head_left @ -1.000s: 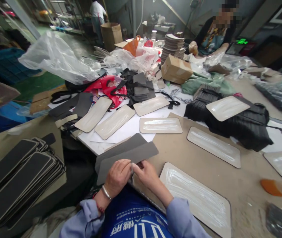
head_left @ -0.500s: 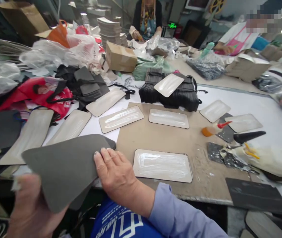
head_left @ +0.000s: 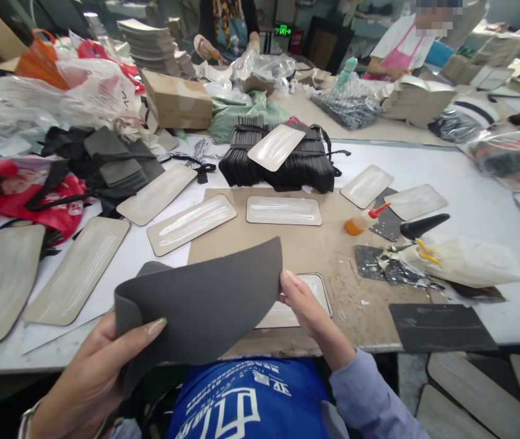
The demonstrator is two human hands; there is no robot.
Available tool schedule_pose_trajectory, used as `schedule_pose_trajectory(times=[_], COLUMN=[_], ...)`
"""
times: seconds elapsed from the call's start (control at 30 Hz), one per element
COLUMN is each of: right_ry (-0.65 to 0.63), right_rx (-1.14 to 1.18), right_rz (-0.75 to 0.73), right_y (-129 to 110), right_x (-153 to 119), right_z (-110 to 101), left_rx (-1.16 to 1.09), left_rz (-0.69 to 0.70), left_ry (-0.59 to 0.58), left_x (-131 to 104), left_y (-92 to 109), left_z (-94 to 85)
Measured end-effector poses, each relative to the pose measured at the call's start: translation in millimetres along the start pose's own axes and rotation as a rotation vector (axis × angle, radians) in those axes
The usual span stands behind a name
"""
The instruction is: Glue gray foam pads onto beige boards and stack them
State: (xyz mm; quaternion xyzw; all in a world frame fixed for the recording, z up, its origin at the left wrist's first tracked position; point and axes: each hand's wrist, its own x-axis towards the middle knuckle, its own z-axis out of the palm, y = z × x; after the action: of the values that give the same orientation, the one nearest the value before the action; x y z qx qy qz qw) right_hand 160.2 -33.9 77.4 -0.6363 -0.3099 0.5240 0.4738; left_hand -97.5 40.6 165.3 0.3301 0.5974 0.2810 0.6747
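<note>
My left hand is gripping the near left end of a dark grey sheet, the thumb pressing flat on its face, while my right hand is pinching its right edge. The sheet is hanging in the air just above my blue apron and the table's front edge, bowing between my hands and curling at the left. By that bend I am judging it light, soft and springy, hardly fragile, maybe creasing under a hard thumb; opposite ends are looking like the best places for holding it. A further grey edge is showing behind its left part, and I cannot tell whether that is a second sheet or a fold. My left fingers are hiding behind it, and my right hand and the sheet are covering much of a pale panel. Beyond, another pale panel is lying near a black bundle; across the table, the frame is cutting off one person's head.
</note>
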Motion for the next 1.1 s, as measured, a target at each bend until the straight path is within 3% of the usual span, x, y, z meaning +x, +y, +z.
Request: schedule_pose_trajectory(times=[0.07, 0.17, 0.23, 0.37, 0.47, 0.6, 0.77, 0.93, 1.1], right_ry=[-0.049, 0.116, 0.222, 0.276, 0.316, 0.384, 0.447, 0.466, 0.459], right_rx=[0.21, 0.251, 0.083, -0.323, -0.451, -0.54, -0.743, -0.963, -0.98], right_rz=[0.109, 0.171, 0.16, 0.159, 0.188, 0.187, 0.187, 0.065, 0.179], right_y=[6, 16, 26, 56, 76, 88, 90, 105, 115], right_x=[-7, -25, -38, -58, -64, -60, -44, -31, -29], right_z=[-15, -38, -55, -82, -91, -96, -99, -101, -102], left_rx=[0.065, 0.074, 0.014, -0.058, -0.024, 0.15, 0.522, 0.687, 0.703], left_rz=[-0.054, -0.13, -0.164, -0.256, -0.237, -0.077, 0.177, 0.184, 0.158], left_ry=[-0.086, -0.178, -0.187, -0.153, -0.085, -0.052, 0.033, 0.137, 0.163], left_x=[5, 18, 29, 48, 59, 78, 109, 122, 121], left_y=[-4, -23, -48, -107, -132, -135, -130, -137, -137], left_z=[11.8, 28.8, 35.0, 32.7, 27.7, 29.6, 43.8, 55.3, 55.9])
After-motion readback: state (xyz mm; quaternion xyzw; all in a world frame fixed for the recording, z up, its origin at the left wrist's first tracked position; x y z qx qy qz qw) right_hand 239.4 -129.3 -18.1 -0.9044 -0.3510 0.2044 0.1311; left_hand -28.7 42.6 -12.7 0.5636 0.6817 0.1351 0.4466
